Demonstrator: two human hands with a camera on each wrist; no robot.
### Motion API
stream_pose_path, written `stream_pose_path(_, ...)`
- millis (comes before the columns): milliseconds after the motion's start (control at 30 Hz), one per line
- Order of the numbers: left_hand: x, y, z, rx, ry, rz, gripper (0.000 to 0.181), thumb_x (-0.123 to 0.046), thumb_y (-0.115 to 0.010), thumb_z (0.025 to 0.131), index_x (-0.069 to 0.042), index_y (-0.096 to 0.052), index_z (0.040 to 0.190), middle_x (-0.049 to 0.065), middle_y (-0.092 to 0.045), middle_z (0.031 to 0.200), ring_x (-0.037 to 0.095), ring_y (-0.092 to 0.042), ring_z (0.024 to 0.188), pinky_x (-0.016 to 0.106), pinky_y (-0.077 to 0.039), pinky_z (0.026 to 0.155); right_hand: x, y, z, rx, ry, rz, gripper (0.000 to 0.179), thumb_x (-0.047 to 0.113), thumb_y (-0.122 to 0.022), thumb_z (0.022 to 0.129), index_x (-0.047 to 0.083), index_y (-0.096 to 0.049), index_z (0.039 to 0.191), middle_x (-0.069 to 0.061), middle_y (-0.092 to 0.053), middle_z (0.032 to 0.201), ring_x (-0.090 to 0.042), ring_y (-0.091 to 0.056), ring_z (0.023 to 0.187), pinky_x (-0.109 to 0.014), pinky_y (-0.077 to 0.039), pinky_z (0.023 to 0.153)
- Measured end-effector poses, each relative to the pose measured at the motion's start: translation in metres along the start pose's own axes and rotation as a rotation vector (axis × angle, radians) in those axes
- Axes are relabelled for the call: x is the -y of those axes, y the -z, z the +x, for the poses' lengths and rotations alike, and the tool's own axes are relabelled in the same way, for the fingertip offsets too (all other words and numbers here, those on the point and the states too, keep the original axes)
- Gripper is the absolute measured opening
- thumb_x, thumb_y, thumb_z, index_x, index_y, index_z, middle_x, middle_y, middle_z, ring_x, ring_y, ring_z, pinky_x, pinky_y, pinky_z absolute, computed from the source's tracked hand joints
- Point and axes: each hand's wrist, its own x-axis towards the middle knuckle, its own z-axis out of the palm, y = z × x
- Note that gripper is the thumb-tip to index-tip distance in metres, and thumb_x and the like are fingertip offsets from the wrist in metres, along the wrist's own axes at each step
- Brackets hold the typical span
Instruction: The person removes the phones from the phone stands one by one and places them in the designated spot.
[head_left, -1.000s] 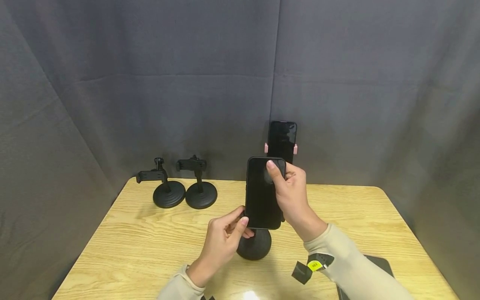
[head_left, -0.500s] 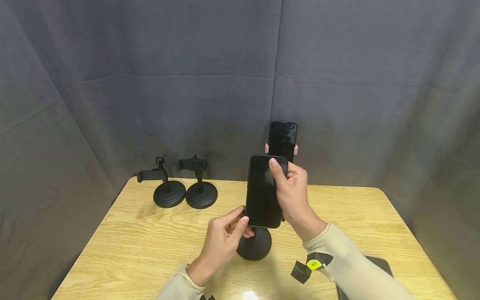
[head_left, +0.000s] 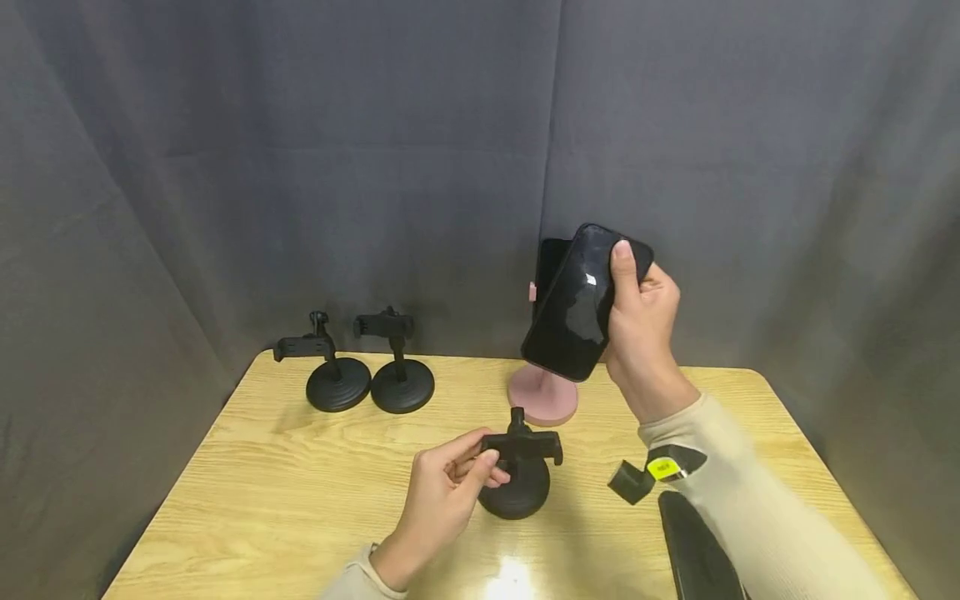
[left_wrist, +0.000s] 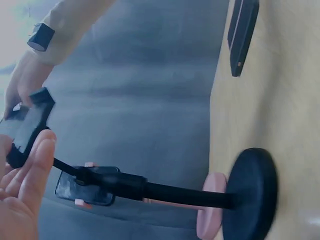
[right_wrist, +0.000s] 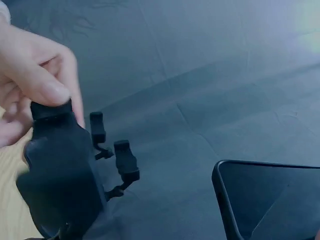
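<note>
While the right hand grips a tilted black phone up and right of the near stand, the left hand pinches that stand's clamp by one end. Behind the near stand: pink stand holding another phone. Back left of it: two black stands.

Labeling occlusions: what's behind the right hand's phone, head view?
Another phone in a pink phone stand, then the gray curtain. Its left edge shows, plus the stand's left clamp and base. The held phone hides most of the rest, including the right clamp.
</note>
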Motion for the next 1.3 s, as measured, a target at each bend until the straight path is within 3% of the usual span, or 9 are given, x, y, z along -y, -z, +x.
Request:
stream_pose_path(267,-0.003,-0.008,0.002,0.005,0.015,-0.022,0.031,-0.004,-0.065,0.098,0.016,-0.063,0.121,0.026,-0.075,0.100,0.023,-0.078,0.076,0.028,-0.064,0.070,-0.001,0.017,-0.007,-0.027,-0.074,-0.036,0.026,0.023,-0.063,0.101,0.011,-0.074,0.080,0.004,-0.073,0.069,-0.005,-0.068,0.057,-0.018,-0.057,0.055)
stream_pose_path(633,0.000,-0.009,0.001,-0.020,0.011,-0.003,0.029,-0.004,-0.063,0.098,0.017,-0.063,0.120,0.024,-0.075,0.095,0.020,-0.077,0.076,0.027,-0.064,0.068,0.005,0.041,-0.018,0.028,-0.155,-0.106,0.025,0.024,-0.062,0.102,0.012,-0.073,0.084,0.004,-0.074,0.071,-0.006,-0.070,0.058,-0.019,-0.058,0.055)
stream_pose_path(1300,-0.002,-0.008,0.000,0.037,0.024,-0.058,0.026,-0.005,-0.057,0.103,0.012,-0.060,0.122,0.023,-0.074,0.090,0.018,-0.076,0.076,0.030,-0.064,0.066,0.006,0.085,-0.036,0.056,-0.289,-0.235,0.030,0.028,-0.061,0.102,0.017,-0.071,0.076,0.008,-0.070,0.065,-0.005,-0.066,0.055,-0.020,-0.056,0.052)
